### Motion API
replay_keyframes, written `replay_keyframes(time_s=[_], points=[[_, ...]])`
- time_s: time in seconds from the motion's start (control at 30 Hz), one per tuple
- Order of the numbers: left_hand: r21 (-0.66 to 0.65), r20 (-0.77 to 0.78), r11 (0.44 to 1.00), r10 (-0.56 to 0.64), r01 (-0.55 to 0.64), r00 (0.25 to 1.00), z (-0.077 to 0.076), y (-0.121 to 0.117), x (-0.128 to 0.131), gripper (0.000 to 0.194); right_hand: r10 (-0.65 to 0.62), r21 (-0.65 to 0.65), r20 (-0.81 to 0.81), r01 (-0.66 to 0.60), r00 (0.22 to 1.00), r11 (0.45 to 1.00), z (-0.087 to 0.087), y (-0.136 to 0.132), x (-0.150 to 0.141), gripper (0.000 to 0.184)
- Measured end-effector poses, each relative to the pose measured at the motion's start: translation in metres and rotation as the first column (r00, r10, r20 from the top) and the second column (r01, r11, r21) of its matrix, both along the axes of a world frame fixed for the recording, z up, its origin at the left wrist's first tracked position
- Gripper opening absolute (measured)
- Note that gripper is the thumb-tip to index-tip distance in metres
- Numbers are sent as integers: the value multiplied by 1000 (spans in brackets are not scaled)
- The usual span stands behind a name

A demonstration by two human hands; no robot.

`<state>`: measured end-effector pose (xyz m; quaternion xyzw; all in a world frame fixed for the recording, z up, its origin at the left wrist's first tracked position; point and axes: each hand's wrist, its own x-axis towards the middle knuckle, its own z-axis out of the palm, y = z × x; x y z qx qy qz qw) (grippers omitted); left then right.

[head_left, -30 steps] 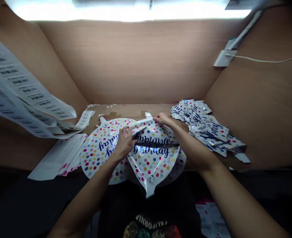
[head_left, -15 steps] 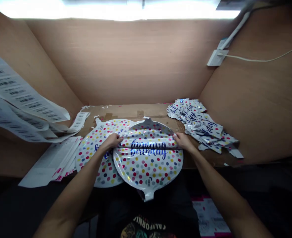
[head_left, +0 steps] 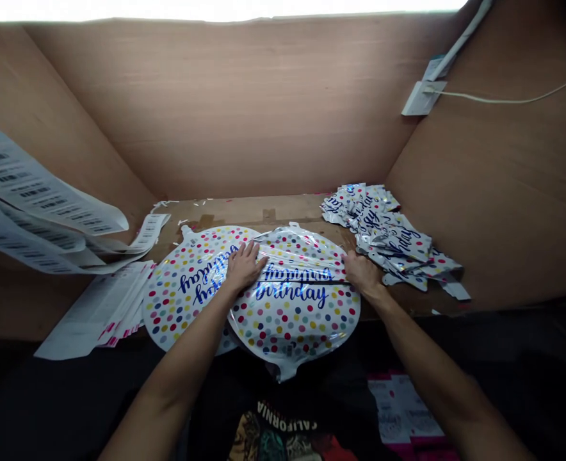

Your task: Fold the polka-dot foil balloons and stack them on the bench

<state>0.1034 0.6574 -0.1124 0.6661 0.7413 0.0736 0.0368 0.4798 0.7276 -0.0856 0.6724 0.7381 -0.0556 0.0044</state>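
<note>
A flat white foil balloon [head_left: 292, 326] with coloured dots and blue "birthday" lettering lies in front of me, a fold running across its middle. My left hand [head_left: 245, 264] rests on the left end of that fold with its fingers spread flat. At the right edge, the fingers of my right hand [head_left: 360, 272] are closed on the balloon's folded rim. Beneath and to the left, another flat dotted balloon [head_left: 172, 314] is partly covered by the first one and by my left forearm.
A pile of folded dotted balloons [head_left: 388, 237] sits at the right of the cardboard-covered table [head_left: 225, 210]. On the left are hanging barcode label strips [head_left: 38, 186] and a fanned stack of white sleeves [head_left: 100, 304]. A power socket [head_left: 424, 97] is on the right wall.
My left hand has moved right, going from gripping the balloon's left edge to lying flat on the fold. The right hand still holds the right edge, and the fold lies flatter.
</note>
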Motion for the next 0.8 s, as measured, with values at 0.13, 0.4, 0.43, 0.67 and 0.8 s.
replay_keyframes(time_s=[0.13,0.4,0.43,0.67,0.8], points=[[-53,42,998,32,-30,999,6,4,-6,75,-29,51,66,26,997,998,-10,-41,47,44],[-111,139,990,-76,92,987,40,33,60,86,-99,123,66,91,993,988,-24,-108,85,42],[-173,172,979,-77,107,982,45,38,71,88,-112,123,52,105,992,987,-23,-110,84,42],[-362,440,886,-110,289,891,65,47,92,29,-31,249,-77,50,997,967,-10,-86,77,38],[-77,450,876,-395,475,801,88,35,83,25,346,403,-217,-239,913,884,22,-26,63,82]])
